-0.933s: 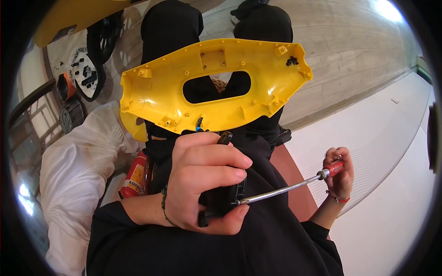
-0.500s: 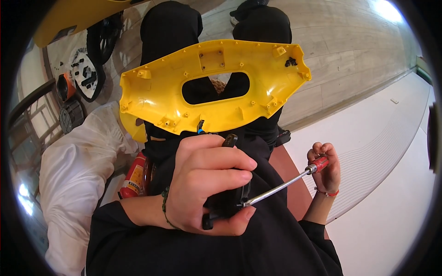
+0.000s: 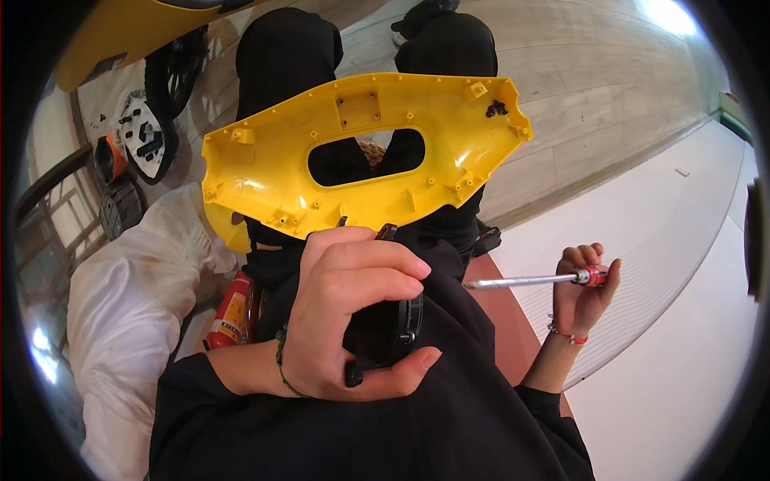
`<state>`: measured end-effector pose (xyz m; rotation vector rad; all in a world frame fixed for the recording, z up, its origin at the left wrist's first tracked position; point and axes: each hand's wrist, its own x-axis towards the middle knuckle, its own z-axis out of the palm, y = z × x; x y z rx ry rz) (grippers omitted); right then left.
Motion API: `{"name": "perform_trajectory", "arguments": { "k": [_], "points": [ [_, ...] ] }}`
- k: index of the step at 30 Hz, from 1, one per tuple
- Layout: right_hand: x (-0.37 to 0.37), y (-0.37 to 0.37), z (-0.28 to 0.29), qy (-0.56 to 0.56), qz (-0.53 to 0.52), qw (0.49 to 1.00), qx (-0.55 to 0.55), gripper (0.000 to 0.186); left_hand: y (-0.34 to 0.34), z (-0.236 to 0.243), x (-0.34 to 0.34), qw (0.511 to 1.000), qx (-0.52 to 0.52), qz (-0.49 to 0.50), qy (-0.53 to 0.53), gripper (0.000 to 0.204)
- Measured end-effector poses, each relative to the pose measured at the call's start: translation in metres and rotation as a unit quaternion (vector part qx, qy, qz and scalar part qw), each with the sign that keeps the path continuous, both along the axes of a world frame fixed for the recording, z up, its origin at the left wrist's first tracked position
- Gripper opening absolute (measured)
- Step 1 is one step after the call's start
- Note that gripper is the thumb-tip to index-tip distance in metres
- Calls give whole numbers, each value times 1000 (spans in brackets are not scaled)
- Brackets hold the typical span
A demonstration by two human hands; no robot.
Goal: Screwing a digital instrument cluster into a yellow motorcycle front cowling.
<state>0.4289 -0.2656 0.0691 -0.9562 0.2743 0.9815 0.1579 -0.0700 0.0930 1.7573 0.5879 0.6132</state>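
Two full hands, a gap between.
My left hand (image 3: pixel 333 305) grips a black plastic part (image 3: pixel 378 330) above my lap; to its right, my right hand (image 3: pixel 579 306) holds a red-handled screwdriver (image 3: pixel 525 281), shaft pointing left, tip not touching the part.

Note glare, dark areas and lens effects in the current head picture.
Head view: glare at top right, highlights on the yellow shell; head view: the black part in the left hand shows little detail; head view: a black fisheye rim cuts the corners.
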Motion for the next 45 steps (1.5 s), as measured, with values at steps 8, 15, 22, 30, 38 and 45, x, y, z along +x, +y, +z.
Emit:
{"name": "perform_trajectory", "arguments": {
  "k": [8, 15, 22, 30, 38, 45],
  "points": [
    [5, 32, 59, -232, 88, 968, -31, 14, 6, 3, 7, 998, 53, -24, 36, 57],
    [-54, 111, 68, -319, 600, 729, -84, 49, 3, 11, 17, 998, 58, -26, 29, 59],
    [-62, 118, 65, -231, 613, 755, -14, 43, 3, 13, 25, 989, 134, -37, 56, 67],
    [-63, 116, 60, -183, 600, 778, -44, 28, 0, 15, 28, 980, 172, -49, 92, 75],
    [-61, 118, 60, -200, 598, 776, -32, 24, 2, 19, 29, 972, 196, -65, 112, 70],
    [-62, 118, 59, -195, 588, 785, -33, 22, 2, 19, 30, 971, 193, -76, 120, 66]
  ]
}}
